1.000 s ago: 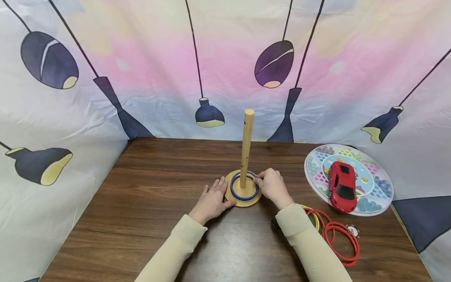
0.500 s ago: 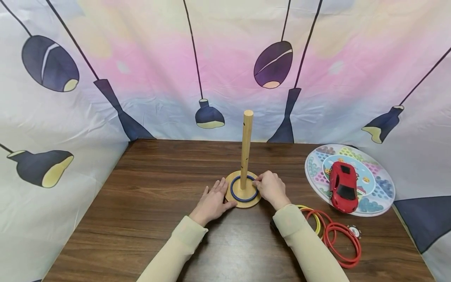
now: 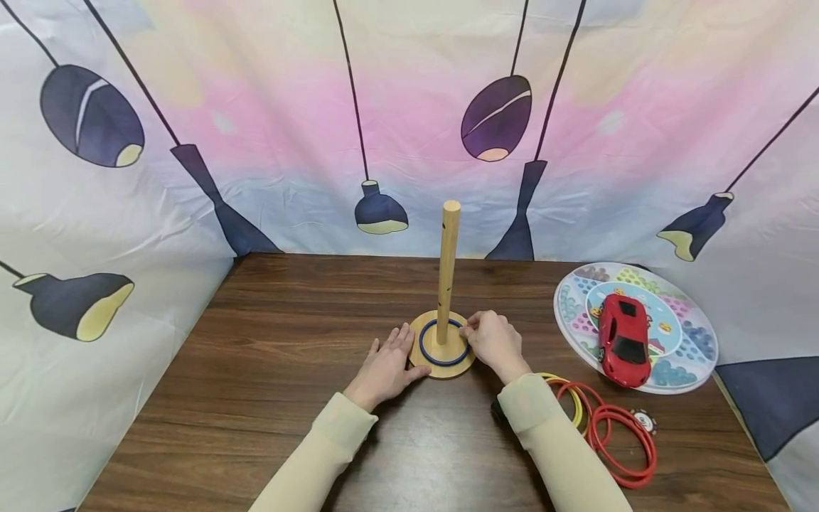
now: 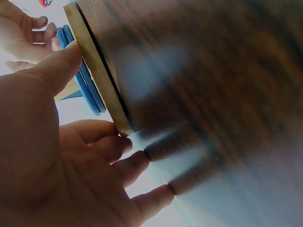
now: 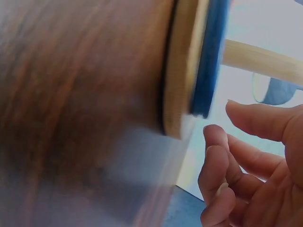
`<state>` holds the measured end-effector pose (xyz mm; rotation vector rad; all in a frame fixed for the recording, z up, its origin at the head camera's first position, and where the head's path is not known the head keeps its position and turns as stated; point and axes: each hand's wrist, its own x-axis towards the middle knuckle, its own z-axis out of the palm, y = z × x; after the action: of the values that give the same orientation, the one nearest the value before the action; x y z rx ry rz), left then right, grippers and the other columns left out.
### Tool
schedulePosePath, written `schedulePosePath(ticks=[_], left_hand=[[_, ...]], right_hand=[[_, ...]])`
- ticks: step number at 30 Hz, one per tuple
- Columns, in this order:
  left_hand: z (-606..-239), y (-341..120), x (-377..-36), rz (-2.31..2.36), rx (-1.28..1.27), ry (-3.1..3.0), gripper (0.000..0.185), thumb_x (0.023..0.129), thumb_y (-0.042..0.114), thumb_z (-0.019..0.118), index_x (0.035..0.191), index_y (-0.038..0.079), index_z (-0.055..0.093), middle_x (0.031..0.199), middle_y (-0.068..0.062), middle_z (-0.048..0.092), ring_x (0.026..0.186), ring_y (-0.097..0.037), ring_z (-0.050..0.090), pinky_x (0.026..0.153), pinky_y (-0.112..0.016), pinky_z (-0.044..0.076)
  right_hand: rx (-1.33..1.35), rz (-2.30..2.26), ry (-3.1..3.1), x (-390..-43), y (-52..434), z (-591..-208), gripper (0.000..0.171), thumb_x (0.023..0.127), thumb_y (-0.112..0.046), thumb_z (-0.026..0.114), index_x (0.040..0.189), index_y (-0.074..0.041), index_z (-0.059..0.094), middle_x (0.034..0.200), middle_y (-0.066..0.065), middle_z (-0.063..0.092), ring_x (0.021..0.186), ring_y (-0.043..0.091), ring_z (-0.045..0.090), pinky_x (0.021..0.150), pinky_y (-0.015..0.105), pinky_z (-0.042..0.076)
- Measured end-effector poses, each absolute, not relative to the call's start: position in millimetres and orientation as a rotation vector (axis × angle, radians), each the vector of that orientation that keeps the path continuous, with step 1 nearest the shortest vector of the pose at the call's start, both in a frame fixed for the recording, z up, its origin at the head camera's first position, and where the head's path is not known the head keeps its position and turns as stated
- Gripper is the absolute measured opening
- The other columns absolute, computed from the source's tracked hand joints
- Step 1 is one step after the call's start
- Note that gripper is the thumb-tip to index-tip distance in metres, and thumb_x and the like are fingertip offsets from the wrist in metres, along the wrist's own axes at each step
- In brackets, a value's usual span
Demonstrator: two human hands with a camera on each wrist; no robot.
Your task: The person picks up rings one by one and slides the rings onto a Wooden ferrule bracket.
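Hardly anything moved, blue ring (image 3: 443, 343) round peg (image 3: 446, 269) on wooden base (image 3: 441, 366), left hand (image 3: 386, 368) flat against base, right hand (image 3: 494, 343) loosely curled beside ring.

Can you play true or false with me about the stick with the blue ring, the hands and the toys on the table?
1. The blue ring lies on the wooden base around the peg. True.
2. The left hand holds the peg high up. False: it rests beside the base, with its thumb on the base's edge.
3. The red toy car sits on the round colourful board. True.
4. The red rings hang on the peg. False: they lie on the table beside the right arm.
5. The right hand is beside the blue ring. True.
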<state>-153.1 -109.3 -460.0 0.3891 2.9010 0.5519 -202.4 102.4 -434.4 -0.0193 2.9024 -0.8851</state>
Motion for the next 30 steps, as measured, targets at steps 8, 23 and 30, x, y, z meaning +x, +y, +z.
schedulePosePath(ticks=[8, 23, 30], left_hand=[[-461, -110, -153, 0.560, 0.397, 2.902, 0.084, 0.093, 0.052, 0.058, 0.152, 0.001, 0.028, 0.158, -0.015, 0.022, 0.145, -0.031, 0.020, 0.112, -0.060, 0.018], [-461, -111, -153, 0.577, 0.403, 2.898, 0.084, 0.093, 0.053, 0.059, 0.152, 0.002, 0.028, 0.159, -0.014, 0.021, 0.146, -0.030, 0.019, 0.113, -0.059, 0.018], [-463, -111, -152, 0.574, 0.404, 2.896, 0.084, 0.093, 0.054, 0.057, 0.152, 0.002, 0.028, 0.159, -0.013, 0.021, 0.146, -0.030, 0.019, 0.113, -0.059, 0.017]], right_hand=[[-0.111, -0.854, 2.959, -184, 109, -412, 0.034, 0.093, -0.037, 0.065, 0.115, -0.012, 0.071, 0.084, 0.000, 0.070, 0.065, 0.016, 0.061, 0.053, 0.033, 0.045], [-0.122, -0.763, 3.043, -119, 169, -371, 0.051, 0.090, -0.046, 0.067, 0.123, -0.007, 0.064, 0.072, -0.003, 0.059, 0.056, 0.013, 0.050, 0.048, 0.031, 0.039], [0.126, -0.640, 3.022, -84, 222, -381, 0.049, 0.086, -0.058, 0.065, 0.101, -0.012, 0.069, 0.078, 0.000, 0.067, 0.071, 0.023, 0.063, 0.054, 0.042, 0.045]])
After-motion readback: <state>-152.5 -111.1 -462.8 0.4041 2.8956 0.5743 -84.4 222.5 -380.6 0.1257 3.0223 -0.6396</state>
